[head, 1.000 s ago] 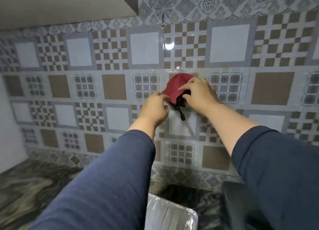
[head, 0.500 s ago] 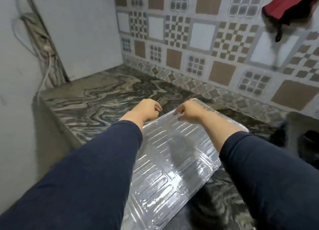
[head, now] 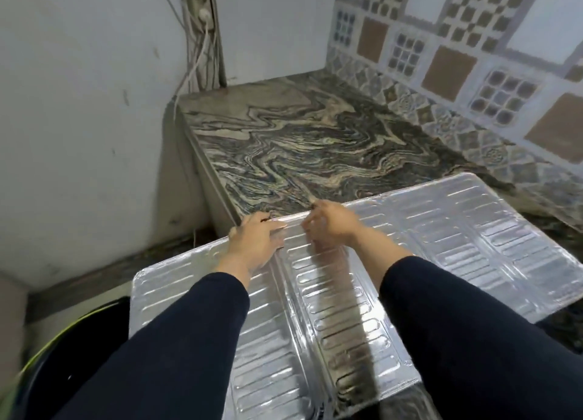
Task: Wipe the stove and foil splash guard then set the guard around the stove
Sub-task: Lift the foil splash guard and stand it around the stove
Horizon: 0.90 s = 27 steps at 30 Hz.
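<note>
Left hand, right hand: each grip pinching far edge of embossed silver foil splash guard | lying unfolded on marbled stone tabletop | likely for repositioning.

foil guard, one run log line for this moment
foil splash guard: unfolded, lying flat on counter | left hand, right hand: on far edge | stove: not in view

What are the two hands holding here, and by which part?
Both the left hand and the right hand grip the silver embossed foil splash guard at its far edge, either side of a fold crease, above the marbled countertop.
</note>
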{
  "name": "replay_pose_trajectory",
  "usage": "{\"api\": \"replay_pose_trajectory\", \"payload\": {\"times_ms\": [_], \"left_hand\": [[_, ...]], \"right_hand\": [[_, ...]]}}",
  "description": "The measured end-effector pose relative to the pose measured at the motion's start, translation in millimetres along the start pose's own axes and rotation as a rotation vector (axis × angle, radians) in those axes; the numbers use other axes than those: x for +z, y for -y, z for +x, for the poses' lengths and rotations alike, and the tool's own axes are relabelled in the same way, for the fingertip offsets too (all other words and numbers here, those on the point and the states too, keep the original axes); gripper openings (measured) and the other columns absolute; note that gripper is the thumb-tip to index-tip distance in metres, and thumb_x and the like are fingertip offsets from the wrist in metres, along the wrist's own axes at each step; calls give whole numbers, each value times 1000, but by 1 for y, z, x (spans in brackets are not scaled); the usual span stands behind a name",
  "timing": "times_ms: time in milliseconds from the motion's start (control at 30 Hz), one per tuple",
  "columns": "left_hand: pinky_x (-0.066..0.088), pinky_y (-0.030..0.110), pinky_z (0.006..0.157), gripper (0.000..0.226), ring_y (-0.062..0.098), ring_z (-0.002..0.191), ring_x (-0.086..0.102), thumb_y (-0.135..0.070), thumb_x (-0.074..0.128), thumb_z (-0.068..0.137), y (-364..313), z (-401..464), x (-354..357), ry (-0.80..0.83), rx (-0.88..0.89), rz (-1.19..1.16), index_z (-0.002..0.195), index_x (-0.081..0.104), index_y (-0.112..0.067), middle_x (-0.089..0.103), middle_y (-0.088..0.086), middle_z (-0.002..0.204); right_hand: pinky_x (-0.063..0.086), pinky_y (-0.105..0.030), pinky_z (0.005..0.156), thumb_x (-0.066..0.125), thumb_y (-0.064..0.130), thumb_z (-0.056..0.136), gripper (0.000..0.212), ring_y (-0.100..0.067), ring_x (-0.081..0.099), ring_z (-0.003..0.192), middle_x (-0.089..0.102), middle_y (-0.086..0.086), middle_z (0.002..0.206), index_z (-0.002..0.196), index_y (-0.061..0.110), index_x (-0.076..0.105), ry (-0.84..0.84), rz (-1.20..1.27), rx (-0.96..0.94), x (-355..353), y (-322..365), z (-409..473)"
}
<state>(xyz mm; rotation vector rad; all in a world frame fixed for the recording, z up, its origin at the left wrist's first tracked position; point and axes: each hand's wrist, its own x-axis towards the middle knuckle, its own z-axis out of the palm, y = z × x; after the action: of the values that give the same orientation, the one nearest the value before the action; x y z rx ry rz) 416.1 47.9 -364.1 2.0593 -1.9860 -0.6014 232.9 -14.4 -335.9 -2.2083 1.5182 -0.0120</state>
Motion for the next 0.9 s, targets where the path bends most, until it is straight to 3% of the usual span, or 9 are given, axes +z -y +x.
{"api": "replay_pose_trajectory", "payload": {"times_ms": [100,200,300,400,567,633,733,800,900], "left_hand": [[27,42,111,38,24,136,32,-45,62,85,-6,5,4,12,13,8,123,59,-40,41,-3,145],[28,41,108,42,21,131,35,-43,70,79,-10,7,6,-12,-12,-26,120,61,-39,47,-5,136],[34,40,105,46,19,124,39,-41,75,75,-12,8,3,-11,-5,-45,119,60,-40,50,-6,124],[38,39,98,46,19,117,41,-40,78,72,-15,7,-6,-3,17,-46,115,60,-40,50,-4,115],[47,36,94,23,18,106,60,-21,79,74,-27,15,-52,-60,71,-184,91,71,-33,64,-6,102],[47,34,96,22,15,103,61,-14,78,74,-36,14,-75,-94,96,-224,90,73,-28,66,-4,105],[41,22,85,26,7,90,54,-9,76,76,-44,8,-109,-162,141,-208,98,74,-23,61,-8,94],[40,22,81,27,8,87,53,-10,78,75,-44,2,-136,-214,169,-178,97,76,-25,57,-10,85],[43,24,81,29,9,89,55,-11,81,71,-37,-9,-179,-298,232,-119,93,77,-28,59,-10,87]], "right_hand": [[45,-37,97,72,30,75,16,-26,58,112,63,-3,119,87,40,72,41,-56,-24,-3,-2,14],[23,-48,113,70,36,75,17,-26,43,122,54,-2,122,90,43,67,32,-155,-26,-6,-6,21],[11,-50,116,75,31,74,25,-25,38,125,47,-3,120,97,39,66,43,-193,-55,-9,-4,25],[19,-46,112,79,27,70,32,-21,45,121,45,1,115,99,35,67,70,-176,-75,-18,2,20],[42,-40,98,78,25,69,25,-20,55,106,49,1,110,89,37,70,-36,-103,-160,-56,12,9],[44,-35,94,70,23,75,20,-20,58,105,57,1,108,88,38,71,-97,-85,-156,-76,19,5],[48,-31,89,67,24,78,19,-18,61,104,68,5,108,93,35,73,-169,-118,-133,-110,30,-3],[47,-32,91,68,27,79,19,-17,61,105,69,8,110,95,37,73,-238,-149,-116,-134,33,-13],[45,-30,88,68,29,81,15,-17,60,107,68,9,111,92,37,73,-347,-189,-88,-167,34,-32]]}}
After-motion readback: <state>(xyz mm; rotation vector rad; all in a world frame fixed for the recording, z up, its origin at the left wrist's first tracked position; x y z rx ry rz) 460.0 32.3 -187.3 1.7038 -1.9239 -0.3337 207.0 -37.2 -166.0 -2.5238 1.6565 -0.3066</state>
